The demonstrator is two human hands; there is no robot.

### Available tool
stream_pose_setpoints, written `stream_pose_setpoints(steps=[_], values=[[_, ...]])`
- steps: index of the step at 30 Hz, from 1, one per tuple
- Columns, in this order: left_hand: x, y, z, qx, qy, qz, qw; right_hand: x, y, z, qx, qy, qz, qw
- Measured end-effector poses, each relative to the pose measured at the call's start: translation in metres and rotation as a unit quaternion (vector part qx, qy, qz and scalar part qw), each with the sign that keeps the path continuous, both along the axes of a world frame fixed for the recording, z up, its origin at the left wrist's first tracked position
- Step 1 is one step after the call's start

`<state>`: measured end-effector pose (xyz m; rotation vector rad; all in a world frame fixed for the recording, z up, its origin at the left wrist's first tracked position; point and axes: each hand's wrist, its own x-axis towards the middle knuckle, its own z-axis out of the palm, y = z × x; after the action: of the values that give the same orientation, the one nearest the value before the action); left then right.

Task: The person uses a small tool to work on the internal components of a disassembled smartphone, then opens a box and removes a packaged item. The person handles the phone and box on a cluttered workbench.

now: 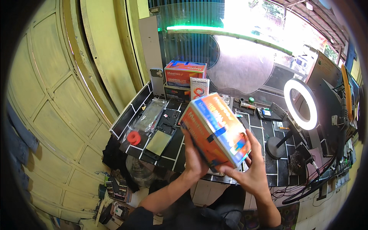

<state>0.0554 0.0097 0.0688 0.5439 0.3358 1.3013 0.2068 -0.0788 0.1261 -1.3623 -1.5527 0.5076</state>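
Observation:
An orange and blue cardboard box (216, 130) is held up, tilted, over the front of the desk. My left hand (194, 156) grips its left side, the fingers partly hidden behind the box. At the lower right corner, my right hand (249, 170) clasps the box with thumb and fingers apart around it. Behind it, a similar orange and blue box (185, 73) rests on a dark box (175, 93), with a slim white carton (199, 87) upright in front. To the left lie a phone-like device with a pale panel (158, 143) and clear plastic sleeves (147, 117).
The desk has a black tile-patterned top (180, 153). A red tape roll (133, 138) sits near its left edge. At the right stand a lit ring lamp (301, 103) on a round base, a monitor and hanging cables (326, 184). A yellow folding door (57, 115) borders the left.

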Motion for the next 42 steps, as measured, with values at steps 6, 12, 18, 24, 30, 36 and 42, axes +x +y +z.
stream_pose_setpoints(steps=[6, 12, 18, 24, 30, 36, 42], values=[[-0.008, 0.066, 0.031, 0.077, 0.184, 0.077, 0.977, 0.017, 0.021, 0.013, 0.04, 0.229, -0.052, 0.971], [-0.024, 0.184, 0.02, 0.198, 0.519, 0.389, 0.735, 0.03, 0.009, 0.007, 0.073, 0.2, -0.103, 0.972], [0.033, 0.204, 0.024, 0.106, 0.711, 0.369, 0.589, 0.036, -0.015, 0.004, 0.056, 0.189, -0.142, 0.97], [0.027, 0.228, 0.008, 0.119, 0.673, 0.386, 0.62, 0.039, -0.039, 0.003, 0.053, 0.179, -0.171, 0.967], [-0.009, 0.233, -0.002, 0.197, 0.592, 0.499, 0.602, 0.043, -0.048, -0.005, 0.053, 0.2, -0.171, 0.963], [-0.021, 0.205, -0.004, 0.285, 0.526, 0.498, 0.628, 0.046, -0.055, -0.015, 0.053, 0.197, -0.172, 0.964], [-0.028, 0.182, -0.008, 0.351, 0.497, 0.532, 0.589, 0.038, -0.056, -0.01, 0.053, 0.229, -0.17, 0.957]])
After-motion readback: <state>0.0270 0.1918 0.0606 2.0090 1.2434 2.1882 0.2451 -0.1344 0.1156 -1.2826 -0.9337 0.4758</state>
